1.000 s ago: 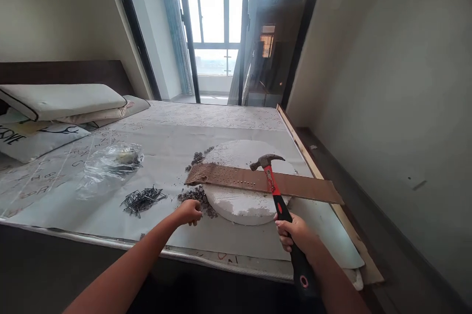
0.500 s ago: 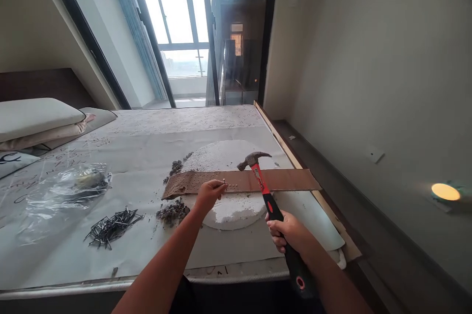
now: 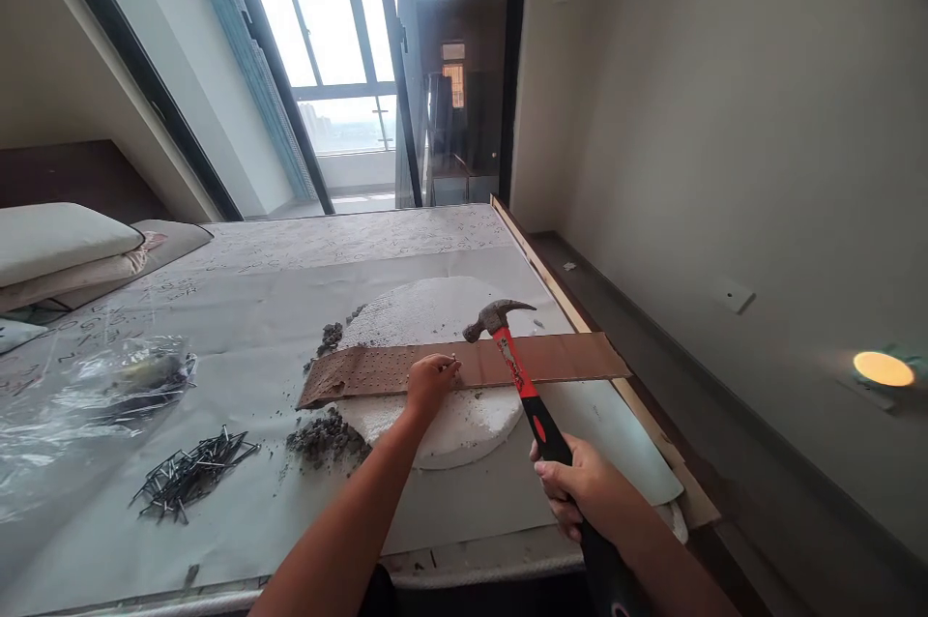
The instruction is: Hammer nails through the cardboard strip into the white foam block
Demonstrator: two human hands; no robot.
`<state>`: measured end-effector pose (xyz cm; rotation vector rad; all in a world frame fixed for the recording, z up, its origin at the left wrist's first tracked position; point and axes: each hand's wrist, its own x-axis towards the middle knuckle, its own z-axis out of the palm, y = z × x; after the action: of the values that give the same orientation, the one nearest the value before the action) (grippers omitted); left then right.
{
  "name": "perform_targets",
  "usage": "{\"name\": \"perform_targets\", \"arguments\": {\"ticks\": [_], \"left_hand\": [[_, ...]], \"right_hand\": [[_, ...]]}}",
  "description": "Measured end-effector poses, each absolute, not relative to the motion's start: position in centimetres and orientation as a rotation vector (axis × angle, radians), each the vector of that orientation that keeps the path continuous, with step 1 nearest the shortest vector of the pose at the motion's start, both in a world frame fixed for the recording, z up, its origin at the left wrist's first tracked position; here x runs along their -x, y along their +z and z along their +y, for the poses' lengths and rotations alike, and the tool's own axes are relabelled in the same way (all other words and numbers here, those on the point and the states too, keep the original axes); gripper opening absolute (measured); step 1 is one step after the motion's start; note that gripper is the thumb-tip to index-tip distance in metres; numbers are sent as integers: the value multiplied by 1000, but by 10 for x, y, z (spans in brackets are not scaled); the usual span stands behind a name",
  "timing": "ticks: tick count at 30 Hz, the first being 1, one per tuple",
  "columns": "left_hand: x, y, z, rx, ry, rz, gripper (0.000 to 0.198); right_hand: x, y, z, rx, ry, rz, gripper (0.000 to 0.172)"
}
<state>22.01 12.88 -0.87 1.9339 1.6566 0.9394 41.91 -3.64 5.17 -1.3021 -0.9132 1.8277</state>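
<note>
My right hand (image 3: pixel 580 489) is wrapped round the black grip of a claw hammer (image 3: pixel 514 361) with a red neck. The hammer's head is over the brown board (image 3: pixel 543 356), close to my left hand (image 3: pixel 433 380). There my left fingers pinch a small nail (image 3: pixel 454 361) upright against the board; most of its shank is hidden. Rows of small holes or dots cover the board's left part, and its left end is ragged. Beneath the board lies a round white slab (image 3: pixel 442 298) with a rough, crumbly surface.
Left of my forearm lies a pile of dark nails (image 3: pixel 192 474). Grey crumbs (image 3: pixel 330 438) are heaped by the slab's left side. Farther left is a clear plastic bag (image 3: pixel 94 404); pillows (image 3: pixel 65 240) lie behind it. A wooden rail (image 3: pixel 540 264) edges the bed on the right.
My left hand has moved slightly right along the board, still pinching the nail. The hammer stays over the board, its handle end lower in view. The whole view has shifted a little.
</note>
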Motion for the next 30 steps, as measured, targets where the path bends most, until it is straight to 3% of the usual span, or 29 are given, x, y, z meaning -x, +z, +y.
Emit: {"name": "perform_targets", "arguments": {"ticks": [7,15,21,26,30], "left_hand": [[-222,-8,127,-2018,935,1680,22],[-223,-15,127,-2082,925,1704,19],[-223,-17,124,-2093,912,1732,18],[-224,-14,120,-2082,896,1712,17],[-225,-12,117,-2084,863,1736,20]], "right_hand": [[-417,43,-40,1390,1701,-1090,22],[-414,53,-50,1742,1029,-1612,17],[-409,53,-46,1796,1147,-1699,10],[-409,57,-48,1854,954,-1700,15],[-409,63,-48,1867,1146,-1736,11]]}}
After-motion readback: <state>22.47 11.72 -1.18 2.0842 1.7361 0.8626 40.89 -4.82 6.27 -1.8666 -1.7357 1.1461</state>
